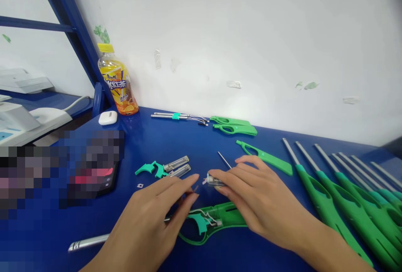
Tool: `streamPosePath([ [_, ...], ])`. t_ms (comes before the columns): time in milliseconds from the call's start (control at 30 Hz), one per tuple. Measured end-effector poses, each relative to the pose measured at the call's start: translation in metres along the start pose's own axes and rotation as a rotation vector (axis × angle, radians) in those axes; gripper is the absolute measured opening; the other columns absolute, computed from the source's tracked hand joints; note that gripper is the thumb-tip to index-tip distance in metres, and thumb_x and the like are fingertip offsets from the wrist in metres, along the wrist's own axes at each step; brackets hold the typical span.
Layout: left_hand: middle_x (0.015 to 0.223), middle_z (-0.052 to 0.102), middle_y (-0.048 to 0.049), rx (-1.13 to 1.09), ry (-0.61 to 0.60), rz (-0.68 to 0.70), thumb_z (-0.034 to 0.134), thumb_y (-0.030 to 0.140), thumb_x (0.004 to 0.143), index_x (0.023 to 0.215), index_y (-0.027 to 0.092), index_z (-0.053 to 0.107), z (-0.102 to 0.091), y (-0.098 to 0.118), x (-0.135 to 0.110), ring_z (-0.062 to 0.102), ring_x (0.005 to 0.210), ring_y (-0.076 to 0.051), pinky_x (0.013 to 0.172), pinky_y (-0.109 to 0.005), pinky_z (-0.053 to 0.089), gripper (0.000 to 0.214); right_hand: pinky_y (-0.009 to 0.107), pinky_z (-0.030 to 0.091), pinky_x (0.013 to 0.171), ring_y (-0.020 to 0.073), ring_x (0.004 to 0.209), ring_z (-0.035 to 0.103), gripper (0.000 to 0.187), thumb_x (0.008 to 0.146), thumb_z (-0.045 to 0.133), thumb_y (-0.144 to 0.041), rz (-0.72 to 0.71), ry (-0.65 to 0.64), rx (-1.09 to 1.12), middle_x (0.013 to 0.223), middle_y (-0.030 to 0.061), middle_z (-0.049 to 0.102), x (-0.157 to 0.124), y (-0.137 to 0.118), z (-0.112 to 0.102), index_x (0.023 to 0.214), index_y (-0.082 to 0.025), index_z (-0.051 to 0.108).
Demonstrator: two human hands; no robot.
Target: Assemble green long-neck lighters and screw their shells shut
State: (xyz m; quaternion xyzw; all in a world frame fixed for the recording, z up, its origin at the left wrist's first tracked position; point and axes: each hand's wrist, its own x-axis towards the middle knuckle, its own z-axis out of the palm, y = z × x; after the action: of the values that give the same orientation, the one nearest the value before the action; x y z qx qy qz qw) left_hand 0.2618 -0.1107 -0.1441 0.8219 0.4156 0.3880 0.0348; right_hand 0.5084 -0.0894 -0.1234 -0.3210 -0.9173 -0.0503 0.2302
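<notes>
My right hand (251, 192) pinches a small clear lighter fuel tank (215, 180), its valve end pointing left. Facing it, my left hand (157, 213) has thumb and index finger apart, with nothing visible between the tips. Below both hands lies an open green lighter shell (228, 213) holding a teal trigger (200, 223) and thin wires. A metal tube (89, 242) emerges left of my left hand, which hides part of it. Two more clear fuel tanks (176, 163) lie beyond my left hand, beside teal triggers (146, 168). A tiny pale piece (140, 186) is near them.
Several green lighters with metal tubes (326, 196) line the right side. Green shell halves (235, 129) and bundled metal tubes (166, 116) lie near the wall, with another shell half (271, 161) closer. A drink bottle (118, 83), white case (107, 117) and phone (109, 180) are left.
</notes>
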Motion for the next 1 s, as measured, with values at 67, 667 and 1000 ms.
streamPosePath([
  [67,0.101,0.084,0.0039,-0.009,0.019,-0.025,0.059,0.029,0.108,0.124,0.025,0.071,0.0005,-0.0021,-0.0009,0.081,0.084,-0.014,0.074,-0.023,0.061,0.02,0.039,0.038,0.099,0.0182,0.086,0.068,0.03,0.114,0.037,-0.015,-0.017,0.007,-0.011,0.108,0.0033,0.077,0.001,0.0008,-0.0014,0.132,-0.015,0.061],
  [667,0.102,0.078,0.0072,-0.106,-0.064,-0.059,0.06,0.016,0.104,0.115,0.031,0.072,-0.0013,-0.0008,0.0014,0.077,0.086,-0.012,0.076,-0.023,0.057,0.022,0.044,0.043,0.097,0.0237,0.092,0.069,0.042,0.099,0.044,-0.001,-0.052,-0.07,-0.005,0.11,0.0065,0.073,-0.0006,-0.0011,-0.0011,0.136,-0.017,0.057],
  [1000,0.098,0.078,0.0045,-0.088,-0.072,-0.063,0.057,0.015,0.104,0.109,0.028,0.072,-0.0022,0.0017,0.0033,0.077,0.082,-0.015,0.073,-0.026,0.058,0.021,0.045,0.047,0.094,0.0233,0.09,0.069,0.033,0.106,0.051,-0.008,-0.048,-0.073,0.021,0.105,0.0057,0.073,-0.0018,-0.0009,0.0006,0.137,-0.017,0.057],
])
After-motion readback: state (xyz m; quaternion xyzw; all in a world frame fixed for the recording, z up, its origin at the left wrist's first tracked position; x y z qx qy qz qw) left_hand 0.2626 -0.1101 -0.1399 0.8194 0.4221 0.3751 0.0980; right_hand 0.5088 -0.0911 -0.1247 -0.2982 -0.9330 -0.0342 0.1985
